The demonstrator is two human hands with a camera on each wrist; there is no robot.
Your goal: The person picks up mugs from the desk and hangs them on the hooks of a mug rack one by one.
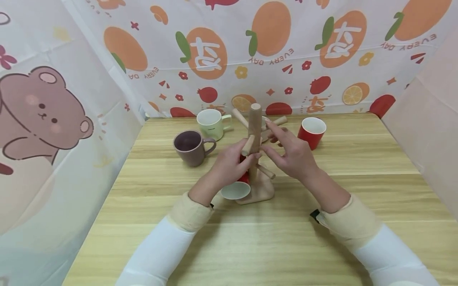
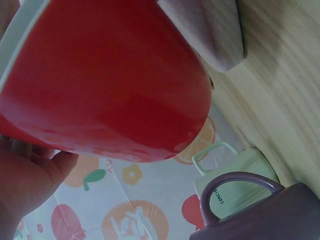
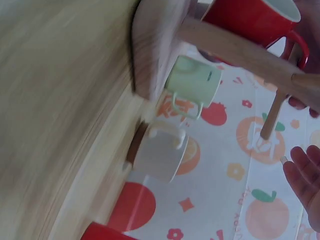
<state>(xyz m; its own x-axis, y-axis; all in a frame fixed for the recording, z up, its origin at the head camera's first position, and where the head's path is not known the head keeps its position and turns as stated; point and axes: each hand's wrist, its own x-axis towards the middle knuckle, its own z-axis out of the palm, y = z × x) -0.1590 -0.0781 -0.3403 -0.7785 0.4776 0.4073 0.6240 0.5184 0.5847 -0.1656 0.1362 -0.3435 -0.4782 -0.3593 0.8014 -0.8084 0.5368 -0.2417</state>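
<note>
A wooden mug tree (image 1: 255,127) stands mid-table with several pegs. A red mug (image 2: 110,80), white inside, hangs tilted low on its left side. The mug's handle (image 3: 301,47) is looped round a peg in the right wrist view. My left hand (image 1: 230,165) grips the mug by its handle, thumb and fingers round the peg there; the fingers partly hide the handle. To the right of the post, my right hand (image 1: 295,155) is raised with loosely bent fingers, its fingertips close to the post and a right-hand peg. Nothing shows inside that hand.
Left of the mug tree stand a purple-brown mug (image 1: 191,149) and a pale green mug (image 1: 211,125). A white mug (image 3: 160,152) with a brown base is behind the tree, and another red mug (image 1: 312,133) is on the right. A fruit-patterned cloth (image 1: 236,43) hangs behind the table.
</note>
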